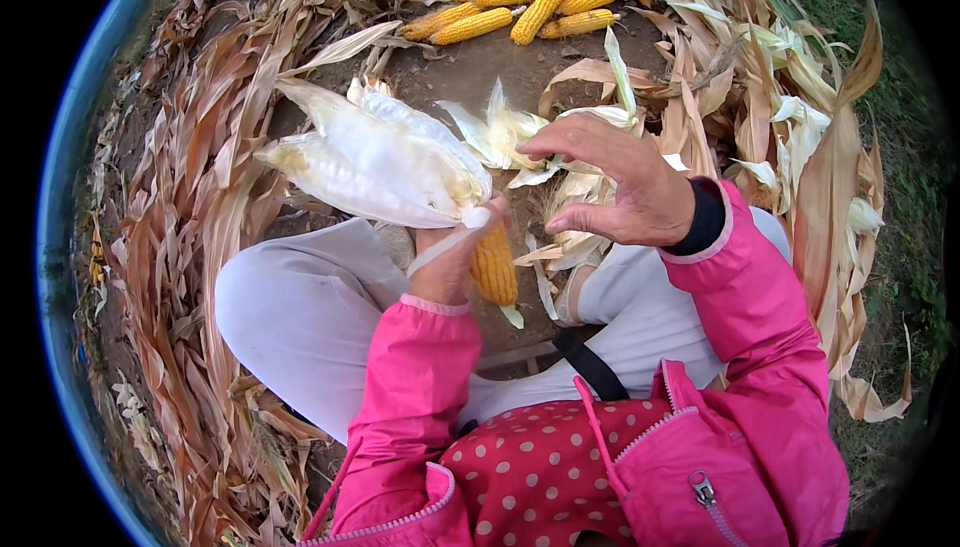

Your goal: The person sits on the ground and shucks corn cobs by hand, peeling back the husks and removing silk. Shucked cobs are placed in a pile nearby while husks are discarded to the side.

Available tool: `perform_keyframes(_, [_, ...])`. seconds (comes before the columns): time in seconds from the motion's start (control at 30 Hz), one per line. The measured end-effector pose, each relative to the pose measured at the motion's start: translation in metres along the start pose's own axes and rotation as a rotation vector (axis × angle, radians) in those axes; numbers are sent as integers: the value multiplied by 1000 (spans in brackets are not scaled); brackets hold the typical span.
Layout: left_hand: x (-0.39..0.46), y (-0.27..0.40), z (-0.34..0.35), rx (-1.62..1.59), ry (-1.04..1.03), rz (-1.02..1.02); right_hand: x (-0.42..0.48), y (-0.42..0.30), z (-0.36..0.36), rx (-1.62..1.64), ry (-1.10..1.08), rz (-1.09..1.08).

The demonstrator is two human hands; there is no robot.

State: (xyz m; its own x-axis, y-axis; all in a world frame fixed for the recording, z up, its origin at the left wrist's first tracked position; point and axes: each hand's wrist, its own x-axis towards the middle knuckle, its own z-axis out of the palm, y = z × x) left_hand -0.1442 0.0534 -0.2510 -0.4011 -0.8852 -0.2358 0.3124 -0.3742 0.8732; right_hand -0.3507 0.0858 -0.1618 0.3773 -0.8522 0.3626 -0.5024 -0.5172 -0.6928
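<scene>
My left hand (pixel 457 254) is closed around an ear of corn (pixel 495 265). The yellow kernels show below the fist, and pale husk leaves (pixel 390 157) spread from its upper side towards the upper left. To the right, my right hand (pixel 611 187) is raised with thumb and fingers apart, holding nothing. Loose pale husks (pixel 502 126) lie on the soil just beyond it. Some of the ear is hidden by my left fingers and the husk.
Several husked yellow corn ears (pixel 540 6) are piled on the soil ahead. Dry brown husks (pixel 202 164) form a thick bank on the left, and more husks (pixel 817 172) lie on the right beside green grass (pixel 907 247). My bent legs (pixel 300 314) frame the ground below my hands.
</scene>
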Motion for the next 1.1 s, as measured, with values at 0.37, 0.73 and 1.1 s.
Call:
perform_keyframes(0.37, [-11, 2, 10, 34, -155, -67, 3, -12, 32, 1143, 175, 398])
perform_keyframes(0.73, [-9, -12, 25, 139, -227, 39, 9, -11, 34, 490, 118, 354])
perform_keyframes(1.1, [-11, 2, 16, 80, -404, -134, -2, -11, 56, 1066, 316, 301])
